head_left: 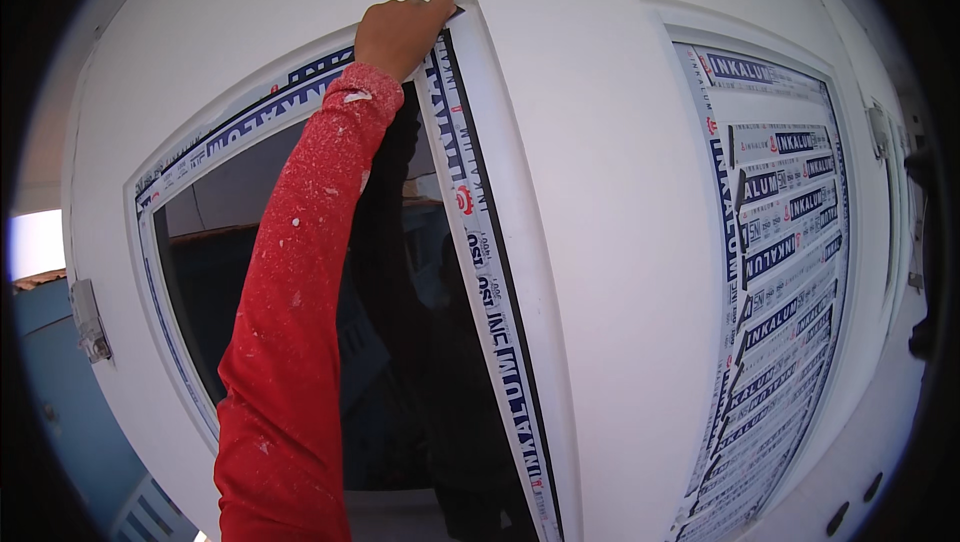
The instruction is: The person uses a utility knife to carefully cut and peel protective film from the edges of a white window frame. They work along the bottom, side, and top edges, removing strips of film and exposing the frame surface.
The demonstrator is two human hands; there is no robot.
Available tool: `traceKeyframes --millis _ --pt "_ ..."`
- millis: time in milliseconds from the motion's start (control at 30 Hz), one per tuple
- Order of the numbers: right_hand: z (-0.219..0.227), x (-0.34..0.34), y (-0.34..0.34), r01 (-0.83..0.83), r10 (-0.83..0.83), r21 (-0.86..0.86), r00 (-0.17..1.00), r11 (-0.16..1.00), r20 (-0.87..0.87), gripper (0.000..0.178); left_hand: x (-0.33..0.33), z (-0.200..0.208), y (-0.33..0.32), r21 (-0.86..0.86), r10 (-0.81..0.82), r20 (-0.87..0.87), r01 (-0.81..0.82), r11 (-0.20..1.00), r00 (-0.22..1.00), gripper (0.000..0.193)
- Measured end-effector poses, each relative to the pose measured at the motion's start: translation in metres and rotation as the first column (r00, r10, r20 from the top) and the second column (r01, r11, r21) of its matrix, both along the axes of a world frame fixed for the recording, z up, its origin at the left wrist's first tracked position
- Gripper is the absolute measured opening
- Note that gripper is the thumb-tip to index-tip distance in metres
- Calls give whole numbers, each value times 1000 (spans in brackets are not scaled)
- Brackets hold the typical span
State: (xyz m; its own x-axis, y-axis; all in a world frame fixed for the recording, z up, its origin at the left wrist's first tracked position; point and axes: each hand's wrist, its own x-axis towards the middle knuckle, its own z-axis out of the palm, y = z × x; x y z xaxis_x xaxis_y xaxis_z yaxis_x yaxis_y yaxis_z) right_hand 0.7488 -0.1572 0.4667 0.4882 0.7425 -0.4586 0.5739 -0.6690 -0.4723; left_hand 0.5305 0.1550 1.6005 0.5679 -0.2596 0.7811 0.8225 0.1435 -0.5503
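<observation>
My left hand (405,34) is raised to the upper right corner of a window frame (455,132), its back toward me. The fingers are curled in at the corner, and what they grip is mostly hidden. Just past the fingertips shows a small dark tip (458,12). White film with blue printing covers the frame, and a narrow black strip (497,272) runs down its right side. Dark glass (400,342) fills the window and reflects a figure. The red sleeve (290,272) on my left arm is speckled white and crosses the glass. My right hand is out of view.
A white wall (590,192) surrounds the window. To the right is a second, recessed window (790,212) with louvre-like slats under printed film. A metal fitting (90,320) juts from the wall at left, beside a blue wall (80,402). Another fitting (880,130) sits at far right.
</observation>
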Motion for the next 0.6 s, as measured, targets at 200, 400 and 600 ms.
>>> traceKeyframes --millis 200,400,600 --pt "81 -15 28 -6 5 31 1000 1000 9 47 0 3 5 25 -14 -4 15 1000 1000 18" --pt "102 -20 33 -18 17 55 1000 998 16 47 -5 4 0 -14 -9 -129 7 1000 992 16" --pt "114 -25 40 -16 15 94 1000 995 15 46 0 -3 -2 -42 -90 25 91 995 996 22"
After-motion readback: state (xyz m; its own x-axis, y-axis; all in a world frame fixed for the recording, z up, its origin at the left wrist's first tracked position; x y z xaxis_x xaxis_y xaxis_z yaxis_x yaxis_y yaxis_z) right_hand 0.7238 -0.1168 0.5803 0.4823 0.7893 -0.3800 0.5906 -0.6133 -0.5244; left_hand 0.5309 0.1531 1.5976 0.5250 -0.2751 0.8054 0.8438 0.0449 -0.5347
